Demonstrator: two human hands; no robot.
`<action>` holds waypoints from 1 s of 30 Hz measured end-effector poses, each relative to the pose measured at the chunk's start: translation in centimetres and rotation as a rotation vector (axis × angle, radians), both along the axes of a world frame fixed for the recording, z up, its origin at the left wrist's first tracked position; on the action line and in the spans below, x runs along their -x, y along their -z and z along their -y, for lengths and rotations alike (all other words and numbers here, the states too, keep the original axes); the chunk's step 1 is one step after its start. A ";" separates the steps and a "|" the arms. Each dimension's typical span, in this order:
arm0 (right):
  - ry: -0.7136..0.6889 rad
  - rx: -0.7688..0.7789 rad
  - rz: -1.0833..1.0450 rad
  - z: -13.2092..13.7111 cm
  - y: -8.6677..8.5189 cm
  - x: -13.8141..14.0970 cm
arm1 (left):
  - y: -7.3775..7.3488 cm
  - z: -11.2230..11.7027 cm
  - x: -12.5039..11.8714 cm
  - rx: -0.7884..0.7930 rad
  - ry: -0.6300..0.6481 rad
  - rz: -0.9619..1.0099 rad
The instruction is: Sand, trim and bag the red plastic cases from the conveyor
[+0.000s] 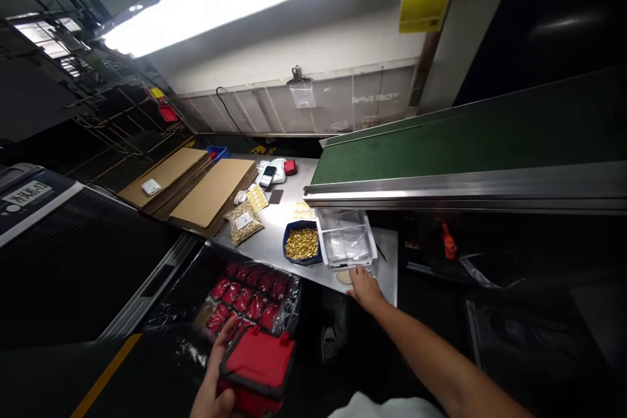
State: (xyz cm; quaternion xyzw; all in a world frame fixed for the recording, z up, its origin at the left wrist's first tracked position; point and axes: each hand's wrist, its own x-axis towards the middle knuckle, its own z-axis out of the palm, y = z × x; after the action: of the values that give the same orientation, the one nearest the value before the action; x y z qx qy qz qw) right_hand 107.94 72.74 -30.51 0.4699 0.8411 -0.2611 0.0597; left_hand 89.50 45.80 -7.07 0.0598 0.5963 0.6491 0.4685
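My left hand (215,372) grips a red box with black edges (259,359), low in the view. Its fingers lie along the box's left side. At the table's front edge my right hand (365,286) reaches down with thumb and fingers apart, beside a flat beige oval piece (345,277). Its fingertips are at the front rim of a white tray (371,241) that holds clear plastic bags (347,243). Left of the tray stands a dark blue bin (288,255) full of small gold-coloured pieces (302,243).
A carton lined with black plastic (171,300) holds several red boxes (243,299). Cardboard sheets (215,192), a bag of gold-coloured pieces (243,222) and yellow sticker sheets (257,197) lie leftward. A green conveyor belt (392,150) rises to the right. Another dark conveyor (98,261) runs at left.
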 end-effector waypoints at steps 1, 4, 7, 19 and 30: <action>0.010 0.003 0.009 0.0 0.1 0.5 | 0.1 -0.6 0.6 -0.058 0.004 0.025; 0.035 0.039 0.013 0.0 0.2 1.7 | 1.0 -2.3 3.1 -0.166 0.013 0.086; 0.063 0.110 -0.028 0.2 -0.3 2.6 | 2.2 -4.0 6.0 -0.254 0.055 0.292; 0.332 0.422 -0.655 5.1 -14.9 3.8 | 2.3 -9.4 6.7 -0.463 0.252 0.772; 0.001 0.435 -1.107 6.0 -27.3 1.0 | -0.7 -11.3 0.1 -0.378 0.289 0.718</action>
State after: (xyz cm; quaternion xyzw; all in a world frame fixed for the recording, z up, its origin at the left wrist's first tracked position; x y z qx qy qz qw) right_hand 106.98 66.79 -3.18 0.2413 0.6740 -0.6337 -0.2931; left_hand 89.40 57.06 -6.40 -0.0024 0.2515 0.6541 0.7134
